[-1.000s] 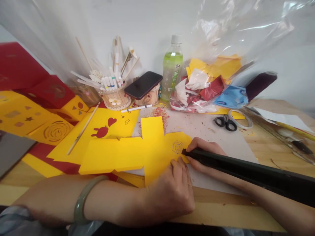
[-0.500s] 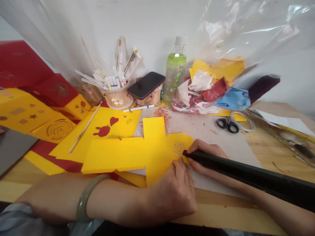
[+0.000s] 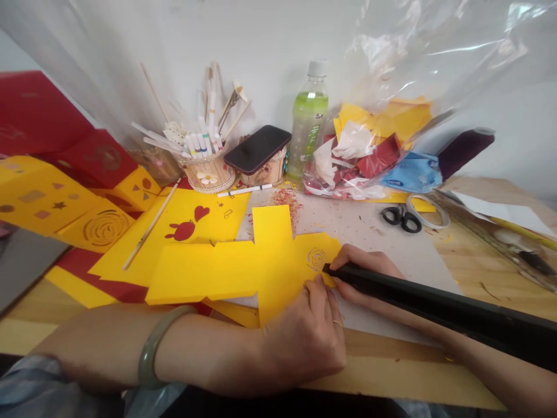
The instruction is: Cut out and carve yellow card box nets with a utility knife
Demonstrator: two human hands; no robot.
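A cross-shaped piece of yellow paper [image 3: 274, 255] with notched tabs lies flat in front of me. On its right arm is a small rose-like swirl [image 3: 316, 259] of cut lines. My left hand [image 3: 307, 331], with a ring and a green bangle on its wrist, is closed, its fingertips pressing on the paper just below the swirl. In my right hand [image 3: 369, 270] is a long black knife-like tool [image 3: 435, 296], pinched near its tip. That tip meets the paper at the swirl's right edge; any blade is too small to see.
Behind are a basket of markers [image 3: 209, 171], a phone [image 3: 259, 150], a green drink bottle [image 3: 310, 122] and a clear bag of paper scraps [image 3: 357, 162]. Scissors [image 3: 401, 219] and a tape roll [image 3: 429, 212] lie right. Red and yellow cut-out boxes [image 3: 96, 174] stand left.
The view has shifted very slightly. Both hands, the black tool and the yellow paper stay in nearly the same place.
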